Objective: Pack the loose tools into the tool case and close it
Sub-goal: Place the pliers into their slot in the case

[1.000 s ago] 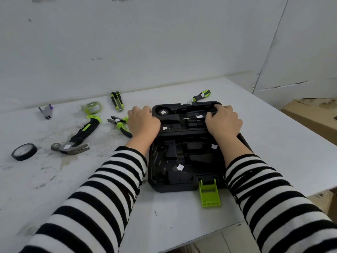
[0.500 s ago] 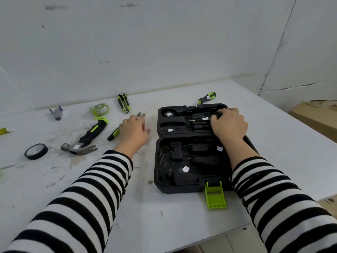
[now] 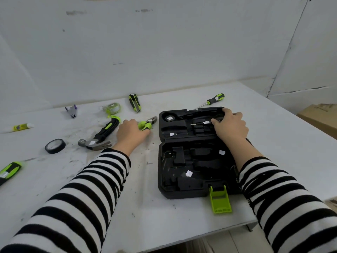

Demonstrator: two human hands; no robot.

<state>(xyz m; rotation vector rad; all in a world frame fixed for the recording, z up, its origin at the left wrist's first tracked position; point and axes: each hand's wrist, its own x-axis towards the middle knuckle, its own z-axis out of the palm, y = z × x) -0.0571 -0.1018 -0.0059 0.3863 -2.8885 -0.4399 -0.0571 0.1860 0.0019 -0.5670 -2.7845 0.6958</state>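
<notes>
The black tool case lies open on the table, its moulded slots mostly empty and a green latch sticking out at the front. My left hand is closed around the green handles of the pliers, just left of the case, jaws pointing toward it. My right hand rests on the far half of the case, fingers bent over its slots. A hammer, a utility knife, a tape measure and a screwdriver lie loose on the table.
A black tape roll, a white tube, a small purple-grey clip and a green-black tool at the left edge lie on the white table. A cardboard box stands right of the table. A wall runs behind.
My left hand left the case, moved left to the pliers and closed on their handles, turning them toward the case. My right hand stayed on the far half of the case.
</notes>
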